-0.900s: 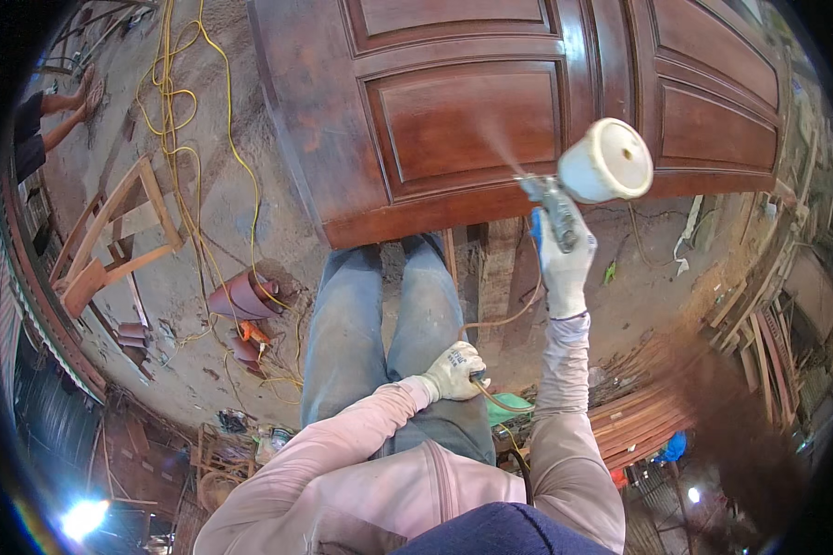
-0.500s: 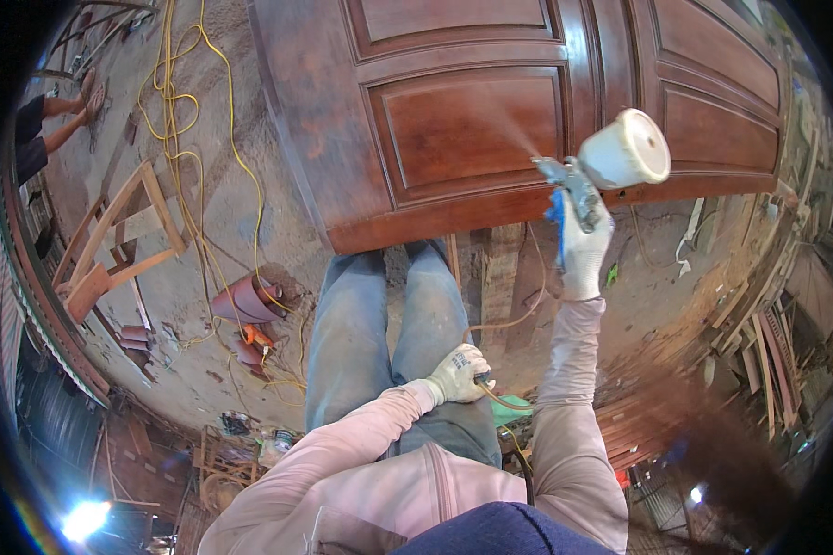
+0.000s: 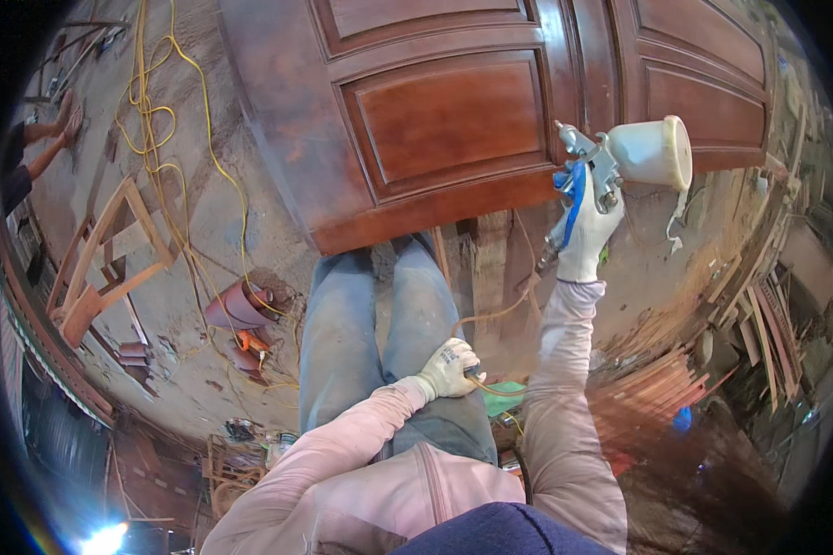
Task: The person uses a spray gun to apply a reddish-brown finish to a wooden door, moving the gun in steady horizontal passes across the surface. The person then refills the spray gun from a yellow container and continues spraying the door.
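Wrapped round a metal spray gun (image 3: pixel 594 166) is my gloved right hand (image 3: pixel 590 242), raised over the near edge of a large reddish-brown panelled wooden door (image 3: pixel 453 120). The gun's white paint cup (image 3: pixel 646 154) sticks out to the right, and its nozzle tilts toward the upper left. No spray mist shows at the nozzle now. My left hand (image 3: pixel 451 368), gloved in white, rests by my thigh, closed on a thin brown air hose (image 3: pixel 495 316). That hose runs up to the gun's handle.
Yellow cords (image 3: pixel 187 190) trail over the floor at left, near a wooden frame (image 3: pixel 120 250) and a brown cylinder (image 3: pixel 239 307). Stacked wood strips (image 3: pixel 652 393) lie at right. Another person's feet (image 3: pixel 69 125) show at the upper left.
My right hand has swung the spray gun, turning its cup further out to the right. The mist seen before at the nozzle is gone. My left hand keeps its hold on the hose.
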Demonstrator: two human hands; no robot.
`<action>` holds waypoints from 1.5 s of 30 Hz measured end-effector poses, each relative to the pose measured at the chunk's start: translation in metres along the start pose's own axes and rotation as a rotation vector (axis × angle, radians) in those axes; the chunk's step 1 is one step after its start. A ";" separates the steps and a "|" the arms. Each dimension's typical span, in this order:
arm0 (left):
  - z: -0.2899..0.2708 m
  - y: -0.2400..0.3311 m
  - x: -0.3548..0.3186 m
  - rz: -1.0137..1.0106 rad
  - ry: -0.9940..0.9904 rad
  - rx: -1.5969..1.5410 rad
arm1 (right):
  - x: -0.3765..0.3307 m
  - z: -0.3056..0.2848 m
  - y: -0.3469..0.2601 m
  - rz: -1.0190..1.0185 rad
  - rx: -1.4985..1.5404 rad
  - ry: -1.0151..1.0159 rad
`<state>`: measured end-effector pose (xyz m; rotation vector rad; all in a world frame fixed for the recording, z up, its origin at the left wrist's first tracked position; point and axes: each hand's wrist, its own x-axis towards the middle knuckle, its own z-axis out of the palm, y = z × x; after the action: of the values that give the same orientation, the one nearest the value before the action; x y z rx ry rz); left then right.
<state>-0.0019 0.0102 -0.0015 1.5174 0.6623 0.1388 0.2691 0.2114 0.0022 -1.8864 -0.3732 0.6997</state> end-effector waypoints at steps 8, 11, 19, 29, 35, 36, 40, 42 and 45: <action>-0.010 -0.003 -0.009 0.057 -0.035 0.029 | -0.072 -0.080 0.021 0.164 -0.212 0.194; -0.007 -0.011 -0.014 0.106 0.020 0.052 | -0.094 -0.087 0.013 0.194 -0.196 0.131; -0.014 -0.011 -0.025 0.024 -0.111 0.072 | -0.079 -0.071 -0.005 0.237 -0.048 0.030; -0.005 -0.011 -0.018 0.037 -0.071 0.076 | -0.125 -0.075 -0.002 0.134 -0.292 -0.221; 0.003 -0.014 -0.015 0.083 0.031 0.047 | -0.123 -0.062 -0.019 0.299 -0.141 -0.450; 0.003 -0.013 -0.013 0.086 0.040 0.048 | -0.113 -0.057 -0.020 0.327 -0.059 -0.409; 0.004 -0.008 -0.006 0.070 0.065 0.047 | -0.041 -0.051 -0.006 -0.135 -0.358 -0.178; 0.005 -0.007 -0.003 0.064 0.095 0.039 | -0.014 -0.032 -0.021 -0.352 -0.448 -0.160; 0.008 -0.006 0.003 0.009 0.066 0.023 | 0.004 -0.002 -0.036 -0.250 -0.358 -0.224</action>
<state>0.0024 0.0041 -0.0092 1.5436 0.7120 0.1891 0.2749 0.2270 0.0343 -2.0487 -0.9120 0.7099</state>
